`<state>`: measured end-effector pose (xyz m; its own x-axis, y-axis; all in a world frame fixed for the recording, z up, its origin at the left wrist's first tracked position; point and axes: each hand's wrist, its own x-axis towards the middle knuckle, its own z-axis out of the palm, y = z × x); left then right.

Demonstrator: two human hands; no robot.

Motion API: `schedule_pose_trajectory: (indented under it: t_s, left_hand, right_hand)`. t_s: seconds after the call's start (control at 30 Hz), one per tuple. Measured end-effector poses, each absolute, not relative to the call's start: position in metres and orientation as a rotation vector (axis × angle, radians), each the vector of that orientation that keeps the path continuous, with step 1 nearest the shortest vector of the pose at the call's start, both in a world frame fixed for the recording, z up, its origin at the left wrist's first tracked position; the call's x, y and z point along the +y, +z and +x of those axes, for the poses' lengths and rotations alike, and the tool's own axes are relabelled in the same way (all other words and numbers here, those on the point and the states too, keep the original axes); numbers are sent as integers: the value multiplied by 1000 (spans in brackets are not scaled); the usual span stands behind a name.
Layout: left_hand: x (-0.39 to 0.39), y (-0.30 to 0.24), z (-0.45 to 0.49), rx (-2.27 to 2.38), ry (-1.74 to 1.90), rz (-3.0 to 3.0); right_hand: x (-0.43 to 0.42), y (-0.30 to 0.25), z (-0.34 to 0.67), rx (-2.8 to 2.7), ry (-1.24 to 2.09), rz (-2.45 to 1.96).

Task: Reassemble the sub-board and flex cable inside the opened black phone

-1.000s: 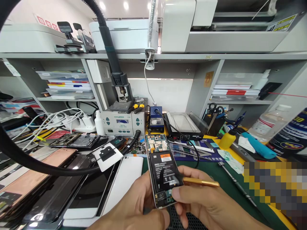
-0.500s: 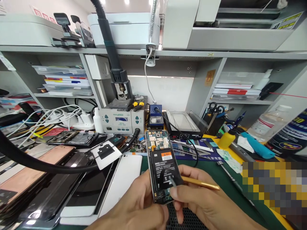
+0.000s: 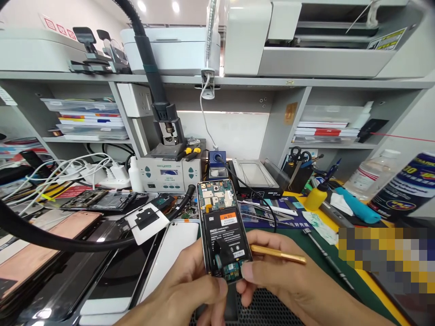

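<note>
An opened smartphone [image 3: 222,231], its back cover off, is tilted up in front of me, with the circuit board showing at the top and a black battery [image 3: 227,242] below it. My left hand [image 3: 200,280] grips the lower left side, thumb at the bottom corner. My right hand [image 3: 278,271] has its thumb on the lower right edge. It also holds a slim gold-handled tool [image 3: 278,253] across its fingers, handle end to the right; the working tip is hidden. Near the left thumb, a small flex cable [image 3: 218,261] seems to stand up at the phone's lower end.
Phones and panels, including a white panel [image 3: 173,253], lie to the left under a thick black hose [image 3: 84,244]. Behind stands a hot-air station [image 3: 163,174]. A black perforated mat [image 3: 265,308] lies beneath my hands. A yellow bottle [image 3: 316,197] and a long thin tool [image 3: 328,258] are right.
The phone and both hands have shifted slightly left in view. The left thumb has come up onto the phone's bottom edge. A grey tip seen over the battery is no longer there.
</note>
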<state>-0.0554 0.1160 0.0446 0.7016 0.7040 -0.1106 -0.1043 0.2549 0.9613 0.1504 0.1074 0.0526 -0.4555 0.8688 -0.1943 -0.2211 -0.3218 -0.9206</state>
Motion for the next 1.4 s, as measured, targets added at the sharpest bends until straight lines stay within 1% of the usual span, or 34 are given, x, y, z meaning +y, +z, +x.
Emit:
schedule_pose_trajectory:
  t_s: [0.17, 0.47, 0.7, 0.93, 1.2, 1.4]
  left_hand:
    - [114, 41, -52, 611, 583, 1220]
    - [113, 35, -50, 709, 572, 1202]
    - [112, 36, -54, 606, 617, 1253]
    - [111, 34, -51, 572, 653, 1262]
    - [108, 44, -42, 516, 659, 1152]
    - [109, 38, -47, 630, 611, 1174]
  right_hand:
    - [106, 53, 146, -1204, 1793, -981]
    - [105, 49, 146, -1224, 1766, -974]
    - [106, 53, 149, -1211, 1841, -930]
    - [104, 50, 150, -1288, 1783, -998]
    - [102, 53, 145, -1234, 1770, -1023]
    - [102, 51, 146, -1248, 1763, -1027]
